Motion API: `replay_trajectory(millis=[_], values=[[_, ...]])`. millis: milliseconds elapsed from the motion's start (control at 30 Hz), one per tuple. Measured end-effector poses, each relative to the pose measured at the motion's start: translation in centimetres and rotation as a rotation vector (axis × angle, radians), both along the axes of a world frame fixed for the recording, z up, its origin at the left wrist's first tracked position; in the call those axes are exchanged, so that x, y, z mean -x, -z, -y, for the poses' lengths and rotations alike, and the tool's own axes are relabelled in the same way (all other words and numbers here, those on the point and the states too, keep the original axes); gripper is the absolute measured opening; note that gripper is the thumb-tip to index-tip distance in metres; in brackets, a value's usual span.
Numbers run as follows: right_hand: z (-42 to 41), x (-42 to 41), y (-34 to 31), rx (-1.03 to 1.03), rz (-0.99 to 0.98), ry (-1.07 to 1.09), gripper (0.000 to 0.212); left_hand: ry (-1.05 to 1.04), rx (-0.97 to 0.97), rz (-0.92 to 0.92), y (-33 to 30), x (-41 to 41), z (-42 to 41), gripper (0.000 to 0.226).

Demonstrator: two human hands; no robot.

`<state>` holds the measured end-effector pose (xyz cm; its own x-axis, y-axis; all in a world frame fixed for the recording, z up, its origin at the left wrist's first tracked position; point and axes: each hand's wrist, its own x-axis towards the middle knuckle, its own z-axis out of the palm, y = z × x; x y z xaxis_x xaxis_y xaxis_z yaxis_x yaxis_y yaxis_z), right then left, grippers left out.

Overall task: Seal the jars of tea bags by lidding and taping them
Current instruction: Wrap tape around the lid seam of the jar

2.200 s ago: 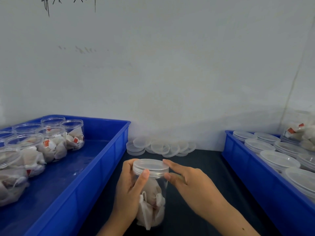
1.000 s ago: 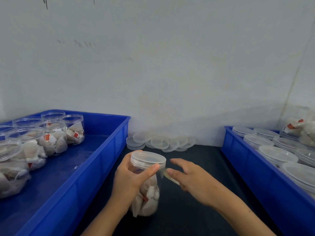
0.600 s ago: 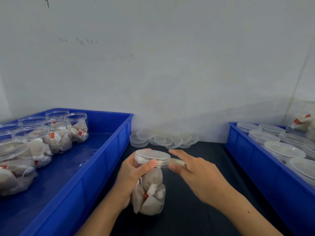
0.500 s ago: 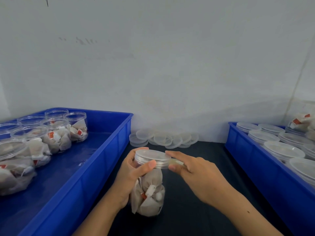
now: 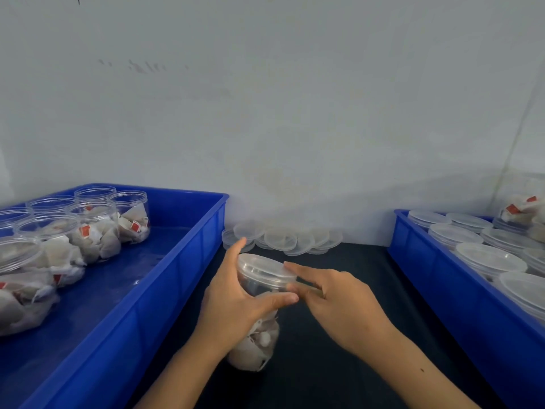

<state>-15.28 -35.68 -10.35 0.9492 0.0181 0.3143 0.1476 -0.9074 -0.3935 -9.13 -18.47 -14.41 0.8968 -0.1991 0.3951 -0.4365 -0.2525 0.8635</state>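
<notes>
Lidded jar (image 5: 259, 293) gripped in left hand (image 5: 233, 305), steadied for taping. Right hand (image 5: 333, 302) pinching tape strip (image 5: 308, 286) against lid (image 5: 264, 268) edge, apparently sealing the seam.

A jar (image 5: 256, 335) stands mid-table (image 5: 339, 364) between two trays. The left tray (image 5: 177, 261) holds unlidded jars (image 5: 97, 228) along its left side; the right tray (image 5: 442, 290) holds lidded jars (image 5: 483, 258). Loose lids (image 5: 280, 239) lie at the table's back edge.
</notes>
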Motion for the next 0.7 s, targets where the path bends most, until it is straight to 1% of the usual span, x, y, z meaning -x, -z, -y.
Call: replay_trajectory(millis=[100,200,267,333,400,533,700], values=[[-0.1,0.4,-0.4,0.054,-0.015,-0.027,0.043,-0.017,-0.010,0.040,-0.3,-0.1,0.0,0.097],[-0.1,1.0,-1.3,0.066,-0.067,-0.069,0.051,-0.019,0.045,0.007,-0.3,-0.4,-0.1,0.087],[-0.3,1.4,-1.7,0.127,-0.080,-0.055,0.055,-0.022,0.074,-0.026,-0.4,-0.5,-0.2,0.087],[-0.5,1.6,-1.9,0.213,-0.070,-0.027,0.054,-0.021,0.087,-0.041,-0.3,-0.6,-0.3,0.089],[-0.5,1.5,-1.8,0.248,-0.062,0.000,0.053,-0.027,0.087,-0.032,-0.3,-0.6,-0.3,0.090],[-0.4,0.9,-1.1,0.197,-0.090,0.035,0.055,-0.036,0.087,0.016,-0.1,-0.3,-0.1,0.090],[-0.6,0.0,-0.4,0.141,-0.128,0.068,0.054,-0.005,0.107,0.044,0.1,-0.5,0.0,0.082]])
